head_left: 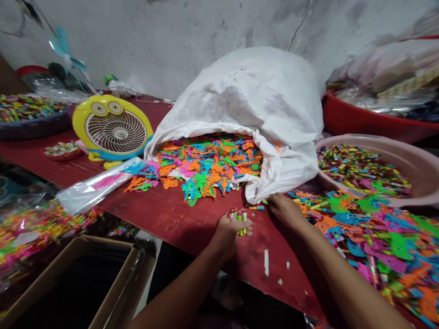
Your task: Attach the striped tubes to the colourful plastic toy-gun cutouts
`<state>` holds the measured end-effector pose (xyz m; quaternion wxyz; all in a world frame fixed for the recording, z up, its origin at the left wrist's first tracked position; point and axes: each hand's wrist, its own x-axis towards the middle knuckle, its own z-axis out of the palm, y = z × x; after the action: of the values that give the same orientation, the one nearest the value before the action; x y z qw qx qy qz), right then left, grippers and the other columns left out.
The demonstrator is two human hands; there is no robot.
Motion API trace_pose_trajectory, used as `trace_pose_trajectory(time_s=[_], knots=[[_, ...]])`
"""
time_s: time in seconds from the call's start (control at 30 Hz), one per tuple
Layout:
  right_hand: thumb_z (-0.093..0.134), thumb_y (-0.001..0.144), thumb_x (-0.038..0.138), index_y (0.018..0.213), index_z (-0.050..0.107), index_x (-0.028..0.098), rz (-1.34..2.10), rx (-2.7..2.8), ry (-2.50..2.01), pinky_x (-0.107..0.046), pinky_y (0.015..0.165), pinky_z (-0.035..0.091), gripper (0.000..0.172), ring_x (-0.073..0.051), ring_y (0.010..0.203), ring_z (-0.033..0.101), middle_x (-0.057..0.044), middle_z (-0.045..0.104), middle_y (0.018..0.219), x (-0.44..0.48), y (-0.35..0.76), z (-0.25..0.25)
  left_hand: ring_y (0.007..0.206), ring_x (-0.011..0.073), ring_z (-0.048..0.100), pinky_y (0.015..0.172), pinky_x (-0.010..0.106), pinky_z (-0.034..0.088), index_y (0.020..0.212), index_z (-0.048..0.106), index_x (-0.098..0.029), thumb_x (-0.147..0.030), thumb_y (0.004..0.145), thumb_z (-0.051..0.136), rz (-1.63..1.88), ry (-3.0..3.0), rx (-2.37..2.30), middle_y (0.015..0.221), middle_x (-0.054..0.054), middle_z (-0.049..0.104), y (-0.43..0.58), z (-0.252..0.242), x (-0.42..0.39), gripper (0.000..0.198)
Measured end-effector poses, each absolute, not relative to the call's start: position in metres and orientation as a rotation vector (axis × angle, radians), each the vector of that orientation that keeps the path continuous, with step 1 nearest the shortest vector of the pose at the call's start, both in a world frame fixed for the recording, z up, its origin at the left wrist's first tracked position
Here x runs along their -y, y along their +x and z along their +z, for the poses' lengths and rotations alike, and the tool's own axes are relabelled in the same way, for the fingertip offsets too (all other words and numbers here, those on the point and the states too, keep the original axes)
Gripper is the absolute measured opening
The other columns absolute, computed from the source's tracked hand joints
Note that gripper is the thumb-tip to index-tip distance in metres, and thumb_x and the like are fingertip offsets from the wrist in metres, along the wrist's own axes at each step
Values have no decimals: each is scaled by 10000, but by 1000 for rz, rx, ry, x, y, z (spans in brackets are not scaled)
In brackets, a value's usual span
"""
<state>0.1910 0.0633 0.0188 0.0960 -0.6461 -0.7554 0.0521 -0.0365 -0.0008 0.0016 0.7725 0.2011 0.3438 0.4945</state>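
My left hand (228, 235) is wrapped round a bunch of small coloured tubes (239, 221), with red, yellow and green ends showing. To its right, my right hand (284, 209) is closed over the red table near the white sack's lower edge; a small yellow-green piece (264, 202) shows at its fingertips. A yellow and blue tube (256, 208) lies between the hands. Behind them, the big white sack (247, 91) opens toward me, and colourful plastic pieces (212, 167) spill from its mouth onto the red table (154, 210).
A pink basin (421, 183) of small tubes stands right, above a pile of mixed plastic pieces (387, 242). At left are a yellow fan (118, 130), a clear plastic bag (92, 187) and an open cardboard box (37, 292). A red tub (370, 119) stands back right.
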Motion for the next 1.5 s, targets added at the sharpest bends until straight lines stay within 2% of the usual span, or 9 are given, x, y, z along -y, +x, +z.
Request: trace_pose_trajectory(time_s=[0.1,0.27,0.53,0.67,0.8,0.93,1.07,1.3,1.5], knots=[[547,788,184,877,669,165,231,2160,-1959,-249,640,406,153,-180,747,616,-64,688,848,-52,191,15,626,183,644,631,338,533,828,617,-121,-264,477,877,1061,386,-735,731,56,671,-37,0,0,460],[502,855,305,839,639,165,319,1991,-2071,-243,558,422,197,-165,610,618,-32,675,687,-42,167,6,592,135,601,588,285,506,846,606,-134,-237,494,870,1100,370,-754,710,15,637,-32,-2,-2,452],[446,924,470,1169,596,112,113,1768,-2299,-363,734,478,459,-304,954,669,-227,663,1067,-69,102,17,587,139,594,574,279,480,796,593,-151,-236,496,844,1126,393,-805,700,14,638,-27,2,1,400],[511,894,398,1186,594,81,97,1811,-2316,-373,762,486,439,-308,983,659,-252,607,1138,-73,85,19,595,143,595,590,287,491,783,596,-155,-210,516,823,1119,375,-803,688,19,636,-29,5,3,355],[570,847,253,1148,634,133,125,1915,-2206,-327,764,477,330,-268,968,654,-190,619,1124,-63,95,18,622,177,626,625,331,515,789,612,-130,-247,511,842,1086,361,-794,701,55,656,-34,5,5,379],[500,828,107,1126,651,162,146,1993,-2021,-306,780,466,338,-237,948,632,-140,641,1044,-42,116,14,637,175,634,626,317,507,805,617,-131,-256,514,866,1114,333,-783,740,69,681,-35,3,6,403],[488,852,156,1113,653,159,222,2015,-1806,-326,784,495,309,-226,882,628,-97,657,934,-21,124,8,624,160,631,610,298,503,831,625,-140,-255,543,869,1154,340,-791,781,64,691,-29,1,5,395],[456,914,197,1317,583,180,384,1911,-1387,-338,830,521,423,-198,931,624,-88,627,1006,15,103,9,562,114,571,575,255,469,855,627,-137,-323,550,878,1221,377,-804,673,5,639,-19,-10,4,436],[379,970,224,1445,481,238,340,1973,-1380,-383,981,483,486,-216,1167,588,-103,602,1294,30,95,16,626,144,609,647,277,471,855,630,-138,-295,490,897,1221,270,-730,730,22,673,-15,-3,4,479]])
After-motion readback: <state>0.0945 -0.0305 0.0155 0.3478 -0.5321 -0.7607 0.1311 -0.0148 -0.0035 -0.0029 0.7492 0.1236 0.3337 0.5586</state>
